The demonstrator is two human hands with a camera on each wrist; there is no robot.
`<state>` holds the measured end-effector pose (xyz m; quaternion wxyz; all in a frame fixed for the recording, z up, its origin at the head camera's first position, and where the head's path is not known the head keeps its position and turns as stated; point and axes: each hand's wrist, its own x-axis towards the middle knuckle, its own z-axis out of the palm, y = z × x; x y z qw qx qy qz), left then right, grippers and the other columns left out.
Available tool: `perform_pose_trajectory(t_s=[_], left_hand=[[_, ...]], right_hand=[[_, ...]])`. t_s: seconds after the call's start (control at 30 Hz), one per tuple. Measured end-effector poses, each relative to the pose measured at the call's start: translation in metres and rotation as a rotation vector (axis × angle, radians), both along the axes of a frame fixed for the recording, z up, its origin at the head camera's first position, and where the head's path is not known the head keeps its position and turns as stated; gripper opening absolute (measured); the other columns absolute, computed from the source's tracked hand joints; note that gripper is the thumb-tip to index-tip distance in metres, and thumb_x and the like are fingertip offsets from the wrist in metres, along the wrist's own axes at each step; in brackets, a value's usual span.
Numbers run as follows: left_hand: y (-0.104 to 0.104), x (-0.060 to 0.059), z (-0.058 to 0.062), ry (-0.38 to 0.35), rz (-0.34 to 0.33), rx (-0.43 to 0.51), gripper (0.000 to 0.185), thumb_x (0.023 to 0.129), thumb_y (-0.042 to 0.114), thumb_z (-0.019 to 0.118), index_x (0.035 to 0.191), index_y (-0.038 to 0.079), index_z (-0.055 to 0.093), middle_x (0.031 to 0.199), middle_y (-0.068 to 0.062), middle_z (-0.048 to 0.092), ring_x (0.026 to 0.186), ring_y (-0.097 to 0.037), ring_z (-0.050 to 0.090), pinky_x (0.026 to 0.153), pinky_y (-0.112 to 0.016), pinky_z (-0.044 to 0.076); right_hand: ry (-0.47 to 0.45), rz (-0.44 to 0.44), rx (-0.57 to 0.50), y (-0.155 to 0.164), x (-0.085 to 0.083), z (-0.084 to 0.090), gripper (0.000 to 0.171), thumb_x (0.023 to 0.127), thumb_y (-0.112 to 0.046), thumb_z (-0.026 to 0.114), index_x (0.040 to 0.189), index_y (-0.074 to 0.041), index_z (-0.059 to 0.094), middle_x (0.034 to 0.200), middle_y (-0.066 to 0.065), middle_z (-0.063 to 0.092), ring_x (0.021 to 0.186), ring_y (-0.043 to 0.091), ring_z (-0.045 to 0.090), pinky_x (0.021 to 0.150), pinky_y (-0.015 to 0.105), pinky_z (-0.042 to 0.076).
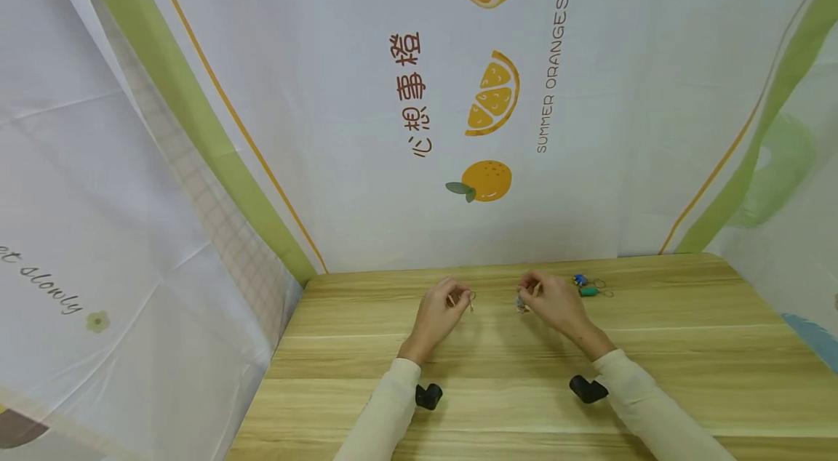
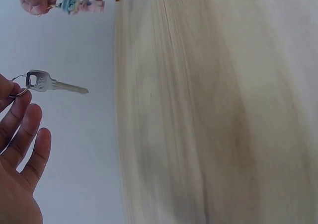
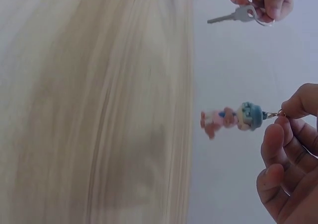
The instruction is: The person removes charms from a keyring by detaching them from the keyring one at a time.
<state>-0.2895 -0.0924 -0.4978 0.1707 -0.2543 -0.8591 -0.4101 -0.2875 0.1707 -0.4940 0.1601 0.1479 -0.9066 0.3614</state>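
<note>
1. Hands work above a wooden table [image 1: 497, 374], which serves as the landmark for everything else; both are raised over its far half, near the printed backdrop [image 1: 393, 119].
2. The left hand [image 1: 440, 313] pinches a split ring [image 2: 19, 91] between thumb and forefinger; the other fingers [image 2: 31, 134] are spread and relaxed below it.
3. A silver key [image 2: 52, 83] hangs on that ring, its blade pointing away from the left hand, held clear of the table top.
4. The right hand [image 1: 555, 301] pinches the short chain [image 3: 272, 115] of a small figurine charm [image 3: 229, 119] between thumb and forefinger; its remaining fingers are loosely curled.
5. The charm has a blue cap and a pink body and sticks out sideways from the chain, off the table.
6. Key and charm are near each other but apart, over the middle of the table's far half.
7. Just beyond the right hand, toward the table's far edge, lie two more small charms [image 1: 587, 285], one blue and one green, with rings.
8. Two black wrist camera mounts [image 1: 428, 395] show under the pale sleeves.
</note>
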Motion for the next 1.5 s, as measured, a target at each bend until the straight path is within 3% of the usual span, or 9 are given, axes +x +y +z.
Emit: perform_pose_trajectory(t_s=[0.4,0.87,1.17,1.5], left_hand=[[-0.006,-0.002,-0.004,-0.021,0.005,0.009,0.012,0.105,0.014,0.068,0.107,0.009,0.078,0.090,-0.002,0.074,0.077,-0.007,0.062,0.070,-0.021,0.055],[-0.013,-0.004,-0.007,-0.060,0.049,0.007,0.013,0.105,0.015,0.067,0.108,0.009,0.079,0.090,-0.002,0.076,0.078,-0.008,0.064,0.071,-0.021,0.054],[-0.017,-0.006,-0.011,-0.120,0.073,0.035,0.014,0.105,0.017,0.068,0.108,0.009,0.079,0.091,-0.001,0.075,0.079,-0.007,0.063,0.072,-0.021,0.053],[-0.027,-0.009,-0.016,-0.180,0.103,0.073,0.015,0.105,0.017,0.068,0.110,0.007,0.079,0.093,-0.002,0.076,0.081,-0.008,0.063,0.072,-0.021,0.052]], right_hand=[[-0.038,-0.009,-0.035,0.025,-0.003,0.005,0.010,0.101,-0.012,0.066,0.102,-0.004,0.073,0.087,0.005,0.071,0.062,0.010,0.056,0.052,0.025,0.043],[-0.060,-0.084,-0.005,0.053,-0.003,0.005,0.013,0.100,-0.018,0.068,0.102,-0.006,0.074,0.090,0.006,0.074,0.071,0.013,0.062,0.054,0.026,0.045],[-0.043,-0.129,-0.001,0.067,-0.003,0.002,0.019,0.101,-0.023,0.071,0.103,-0.005,0.075,0.094,0.010,0.077,0.081,0.021,0.071,0.065,0.028,0.052],[-0.066,-0.170,-0.002,0.082,0.001,-0.002,0.024,0.102,-0.028,0.069,0.104,-0.004,0.074,0.094,0.010,0.076,0.077,0.015,0.067,0.060,0.025,0.049]])
